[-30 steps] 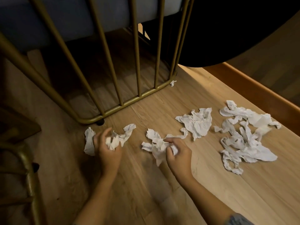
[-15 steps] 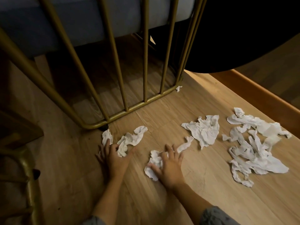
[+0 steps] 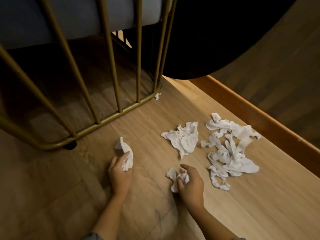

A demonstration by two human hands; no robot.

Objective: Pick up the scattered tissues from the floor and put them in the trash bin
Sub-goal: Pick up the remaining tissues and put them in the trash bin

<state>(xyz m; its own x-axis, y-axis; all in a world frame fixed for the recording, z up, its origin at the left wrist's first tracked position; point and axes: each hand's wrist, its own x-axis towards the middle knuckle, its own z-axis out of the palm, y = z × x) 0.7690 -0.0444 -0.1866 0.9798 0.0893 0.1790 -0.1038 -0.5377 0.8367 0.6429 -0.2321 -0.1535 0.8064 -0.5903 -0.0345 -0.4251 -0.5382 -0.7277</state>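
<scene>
My left hand (image 3: 119,174) grips a crumpled white tissue (image 3: 125,155) whose upper end sticks up above the fingers. My right hand (image 3: 189,182) curls round another bunched tissue (image 3: 174,179) just above the wooden floor. A flat crumpled tissue (image 3: 183,137) lies on the floor beyond my right hand. To its right sits a loose heap of several torn tissues (image 3: 228,149). A tiny tissue scrap (image 3: 158,96) lies by the corner of the gold frame. No trash bin is in view.
A gold metal frame with slanted bars (image 3: 110,116) stands on the floor at the left and back. A dark round shape (image 3: 216,40) overhangs the back right. An orange-brown wooden skirting (image 3: 259,118) runs along the right side of the floor.
Both hands have gone from pressing flat on tissues on the floor to clutching them, bunched in the fingers. The camera view has shifted to the left.
</scene>
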